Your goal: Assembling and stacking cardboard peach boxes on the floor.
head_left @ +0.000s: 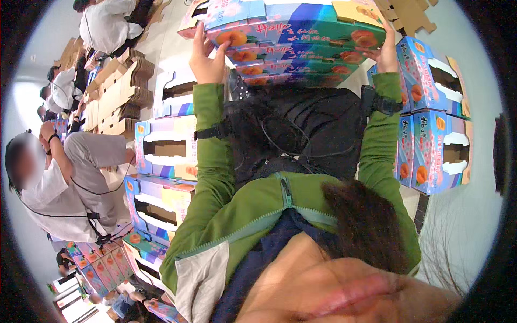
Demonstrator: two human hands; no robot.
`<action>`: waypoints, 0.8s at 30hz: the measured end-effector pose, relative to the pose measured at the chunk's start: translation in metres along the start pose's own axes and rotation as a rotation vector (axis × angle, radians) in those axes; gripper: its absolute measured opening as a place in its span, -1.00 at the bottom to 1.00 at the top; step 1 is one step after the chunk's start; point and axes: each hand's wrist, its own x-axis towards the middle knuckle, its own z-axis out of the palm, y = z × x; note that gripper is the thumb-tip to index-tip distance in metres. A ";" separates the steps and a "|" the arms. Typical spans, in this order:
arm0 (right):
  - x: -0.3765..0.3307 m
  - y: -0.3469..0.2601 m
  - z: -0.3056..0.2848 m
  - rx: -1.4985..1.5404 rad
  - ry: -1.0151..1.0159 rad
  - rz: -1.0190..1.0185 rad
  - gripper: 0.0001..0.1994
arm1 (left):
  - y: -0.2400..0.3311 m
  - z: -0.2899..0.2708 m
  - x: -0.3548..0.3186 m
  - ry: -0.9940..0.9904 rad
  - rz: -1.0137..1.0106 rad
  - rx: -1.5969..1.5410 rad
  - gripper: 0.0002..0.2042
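In front of me stands a pile of printed cardboard fruit cartons [293, 69], purple, blue and green with orange fruit pictures. My left hand [208, 62] grips the left end of the topmost carton [301, 33], its thumb against the near face and its fingers along the side. On the opposite end, my right hand [385, 56] has its palm at the side and fingertips under the near edge. The carton is held level between both hands. Whether it is lifted clear of those below, I cannot tell. Its top surface is partly cut off by the frame's edge.
More cartons with handle openings are stacked close on my left [164, 148] and on my right [431, 156]. Flattened brown cardboard [116, 94] is piled farther left. A seated person [59, 188] is beyond the left cartons, with other people farther off. A pale wall [479, 102] rises at right.
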 end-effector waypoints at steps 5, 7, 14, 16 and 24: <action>0.001 0.003 -0.005 -0.049 0.014 0.044 -0.27 | -0.014 0.002 -0.003 0.008 -0.013 -0.022 -0.30; 0.001 0.006 -0.005 -0.065 0.015 0.078 -0.25 | -0.024 0.002 -0.004 0.012 -0.024 -0.048 -0.34; 0.002 0.018 -0.011 -0.153 0.126 0.073 -0.19 | -0.039 0.004 -0.014 -0.089 -0.234 -0.133 -0.60; 0.002 0.019 -0.011 -0.206 0.149 0.056 -0.15 | -0.036 0.007 -0.020 -0.080 -0.267 -0.139 -0.61; -0.006 0.020 -0.004 -0.622 0.317 -0.053 0.03 | -0.036 0.010 -0.023 -0.051 -0.298 -0.076 -0.74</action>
